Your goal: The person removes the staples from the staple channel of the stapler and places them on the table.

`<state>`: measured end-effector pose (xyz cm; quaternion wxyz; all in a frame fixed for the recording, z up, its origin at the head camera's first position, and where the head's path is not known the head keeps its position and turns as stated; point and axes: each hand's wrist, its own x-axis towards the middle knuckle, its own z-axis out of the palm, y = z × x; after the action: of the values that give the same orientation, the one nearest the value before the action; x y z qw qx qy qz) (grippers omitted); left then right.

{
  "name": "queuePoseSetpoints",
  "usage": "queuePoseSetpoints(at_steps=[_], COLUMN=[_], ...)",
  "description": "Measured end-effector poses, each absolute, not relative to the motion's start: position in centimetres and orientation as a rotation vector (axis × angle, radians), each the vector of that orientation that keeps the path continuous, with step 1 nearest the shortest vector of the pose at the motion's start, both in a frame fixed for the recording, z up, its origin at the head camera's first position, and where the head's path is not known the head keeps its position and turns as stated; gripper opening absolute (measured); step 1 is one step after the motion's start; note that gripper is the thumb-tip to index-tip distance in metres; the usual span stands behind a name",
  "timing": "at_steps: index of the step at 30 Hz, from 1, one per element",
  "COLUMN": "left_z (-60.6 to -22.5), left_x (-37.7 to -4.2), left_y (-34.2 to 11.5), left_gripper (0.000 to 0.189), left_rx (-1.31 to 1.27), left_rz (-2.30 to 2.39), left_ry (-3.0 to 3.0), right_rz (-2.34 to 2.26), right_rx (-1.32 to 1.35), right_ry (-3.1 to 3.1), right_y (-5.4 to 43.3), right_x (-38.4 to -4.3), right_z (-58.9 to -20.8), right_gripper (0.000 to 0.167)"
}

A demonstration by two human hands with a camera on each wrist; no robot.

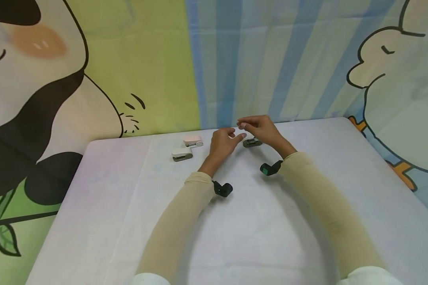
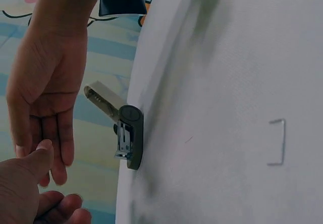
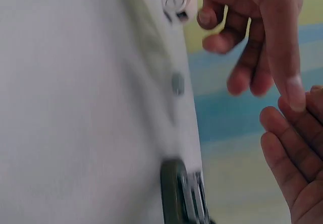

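My left hand (image 1: 224,143) and right hand (image 1: 262,128) are raised close together over the far part of the table. In the right wrist view the fingers of my left hand (image 3: 247,32) are loosely bent and spread, with nothing visible in them. Its thumb overlaps the right fingertips; whether they touch I cannot tell. My right hand (image 2: 48,93) has its fingers nearly straight, and no held thing shows. Below it stands a small dark-based stapler (image 2: 132,138) with its pale top swung open and its metal staple channel exposed. A white stapler (image 1: 182,154) and a pink stapler (image 1: 193,141) lie left of my left hand.
One loose staple (image 2: 282,142) lies on the white table cover (image 2: 227,82). A small grey-blue thing (image 3: 178,84), too blurred to name, sits near the table's far edge. Behind the table hangs a printed cloth (image 1: 228,59).
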<state>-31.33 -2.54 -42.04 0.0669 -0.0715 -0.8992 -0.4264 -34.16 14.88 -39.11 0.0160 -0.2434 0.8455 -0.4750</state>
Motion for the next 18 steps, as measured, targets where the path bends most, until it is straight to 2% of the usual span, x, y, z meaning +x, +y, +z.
queuePoseSetpoints(at_steps=[5, 11, 18], left_z=[-41.5, -41.3, -40.7], left_x=[-31.0, -30.5, -29.9], left_y=[-4.5, -6.9, -8.7], left_gripper=[0.046, 0.039, 0.039], left_rx=[-0.217, -0.255, -0.095], left_rz=[-1.217, -1.113, -1.036], left_ry=[-2.728, -2.766, -2.793], right_rz=[-1.58, -1.484, -1.486], right_rx=[-0.713, -0.75, -0.812], right_ry=[2.435, 2.419, 2.332], right_y=[12.6, 10.4, 7.9], right_x=[-34.0, -34.2, -33.9], right_z=[-39.8, -40.7, -41.0], right_gripper=[0.031, 0.033, 0.034])
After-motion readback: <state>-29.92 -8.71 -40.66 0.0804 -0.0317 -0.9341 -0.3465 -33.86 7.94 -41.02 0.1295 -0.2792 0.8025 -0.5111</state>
